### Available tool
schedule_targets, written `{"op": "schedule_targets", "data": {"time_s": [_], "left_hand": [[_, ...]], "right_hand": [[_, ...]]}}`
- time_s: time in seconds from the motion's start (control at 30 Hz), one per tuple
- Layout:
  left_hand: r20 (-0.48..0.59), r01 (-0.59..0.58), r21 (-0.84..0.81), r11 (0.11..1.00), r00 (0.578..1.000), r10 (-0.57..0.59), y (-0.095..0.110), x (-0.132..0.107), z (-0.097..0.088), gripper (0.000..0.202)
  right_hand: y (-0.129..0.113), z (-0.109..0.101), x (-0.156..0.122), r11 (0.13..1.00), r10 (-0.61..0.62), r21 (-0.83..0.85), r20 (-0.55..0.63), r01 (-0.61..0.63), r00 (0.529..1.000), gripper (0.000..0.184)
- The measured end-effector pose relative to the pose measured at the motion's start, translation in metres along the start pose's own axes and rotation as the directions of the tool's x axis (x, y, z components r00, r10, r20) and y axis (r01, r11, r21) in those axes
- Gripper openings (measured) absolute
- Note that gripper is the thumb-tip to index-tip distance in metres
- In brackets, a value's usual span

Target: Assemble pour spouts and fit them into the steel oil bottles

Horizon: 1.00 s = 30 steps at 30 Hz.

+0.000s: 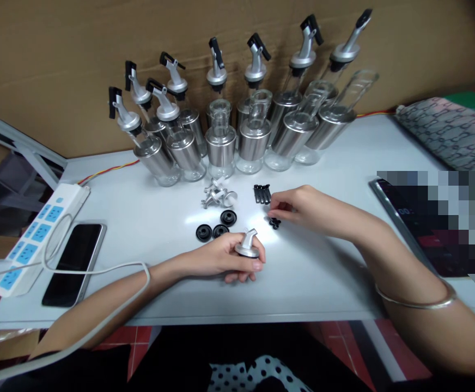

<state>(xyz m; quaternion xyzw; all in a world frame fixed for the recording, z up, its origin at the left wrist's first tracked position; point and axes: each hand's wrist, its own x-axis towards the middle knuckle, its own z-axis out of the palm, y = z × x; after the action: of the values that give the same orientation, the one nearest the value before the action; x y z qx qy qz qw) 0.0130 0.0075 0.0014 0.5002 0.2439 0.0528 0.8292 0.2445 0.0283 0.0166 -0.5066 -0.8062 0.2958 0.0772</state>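
My left hand [225, 255] is closed around a silver pourer spout [248, 245], which points up with its black base partly hidden by my fingers. To the right, my right hand [292, 204] is pinched over a small pile of black parts [275, 223]; whether one is between the fingertips is hidden. Several black levers [262, 194] lie in a row just left of that hand. Beyond my left hand are loose silver spouts [220, 196] in a heap, with 3 round black stoppers [228, 218] nearer to me.
Glass bottles with steel sleeves [221, 144] line the back of the white table [147, 209], many topped by pourers. A power strip [37, 239] and a phone [74, 264] lie left. A white cable [119, 265] crosses my left forearm. A tablet-like device [405, 223] lies right.
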Motion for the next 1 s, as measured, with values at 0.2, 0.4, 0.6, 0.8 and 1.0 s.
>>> {"op": "schedule_targets", "data": {"time_s": [0.2,0.4,0.6,0.8,1.0], "left_hand": [[-0.004,-0.003,0.005,1.000,1.000,0.003,0.000,0.000,0.001,0.031],[0.016,-0.134,-0.120,0.984,0.990,0.137,-0.009,0.003,0.000,0.045],[-0.030,-0.142,-0.204,0.969,0.990,0.139,-0.022,0.011,-0.003,0.065],[-0.032,-0.127,-0.284,0.950,0.992,0.122,-0.022,0.012,-0.003,0.067],[-0.049,-0.126,-0.231,0.965,0.992,0.118,-0.021,0.009,-0.001,0.066]], "right_hand": [[-0.006,-0.002,-0.001,0.999,-0.042,-0.015,0.039,0.042,0.998,0.029],[-0.022,-0.007,-0.002,0.990,-0.109,0.069,-0.161,0.121,0.981,0.024],[-0.037,-0.002,-0.004,0.929,-0.249,0.241,-0.157,0.282,0.956,0.022],[-0.040,0.012,-0.001,0.897,-0.350,0.192,-0.242,0.398,0.905,0.020],[-0.042,0.019,0.000,0.870,-0.448,0.044,-0.349,0.492,0.823,0.016]]}}
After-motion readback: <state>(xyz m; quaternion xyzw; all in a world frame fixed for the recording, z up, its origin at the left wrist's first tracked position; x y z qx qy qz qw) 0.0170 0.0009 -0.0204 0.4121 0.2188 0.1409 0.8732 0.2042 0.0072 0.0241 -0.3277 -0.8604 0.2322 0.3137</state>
